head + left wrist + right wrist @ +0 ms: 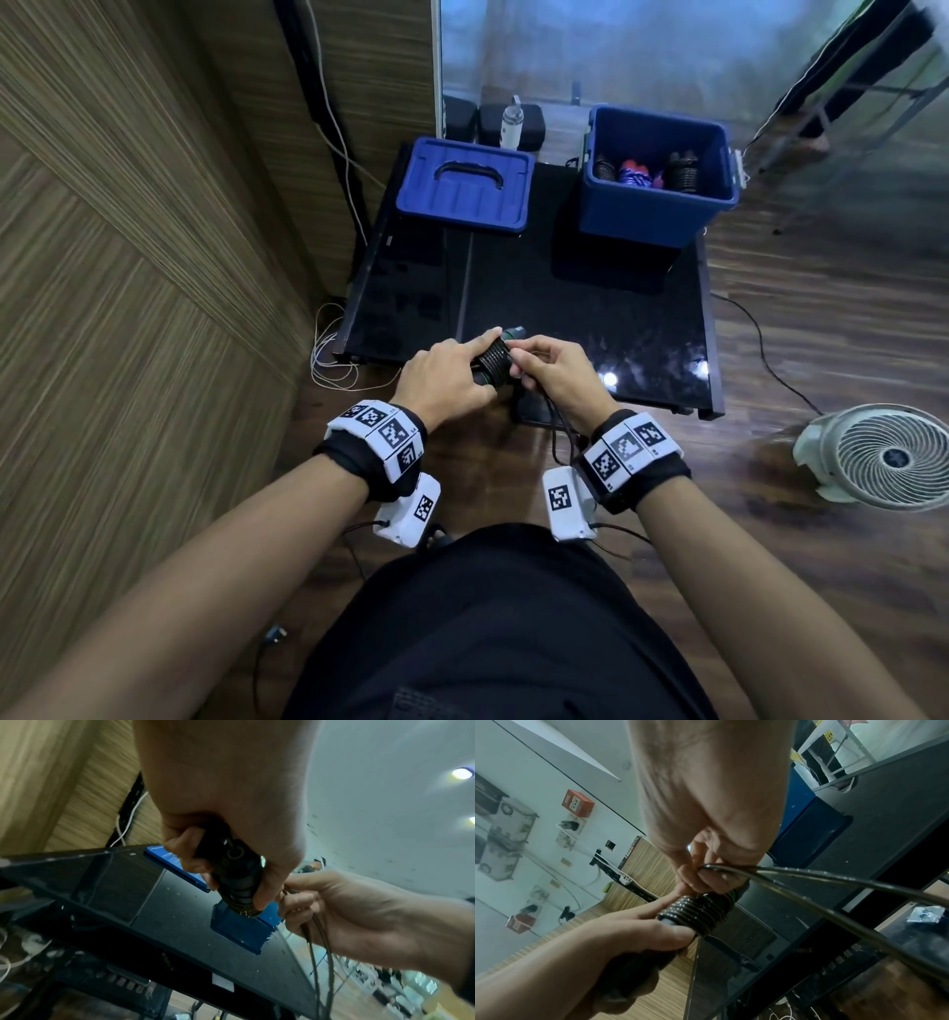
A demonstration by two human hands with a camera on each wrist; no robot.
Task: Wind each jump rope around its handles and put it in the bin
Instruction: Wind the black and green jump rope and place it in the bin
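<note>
Black jump rope (494, 358) sits mid-frame over the counter's (590, 288) near edge, coils already stacked around its handles. Left grip (442, 379) is wrapped round the handles, right grip (557, 371) pinches the loose cord. Open blue bin (657, 205) upper right holds three wound ropes, lid (464, 185) just left.

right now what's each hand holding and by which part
Left hand grips the black jump rope handles at their near end, below the wound coils. Right hand pinches the loose rope close to the coils.
</note>
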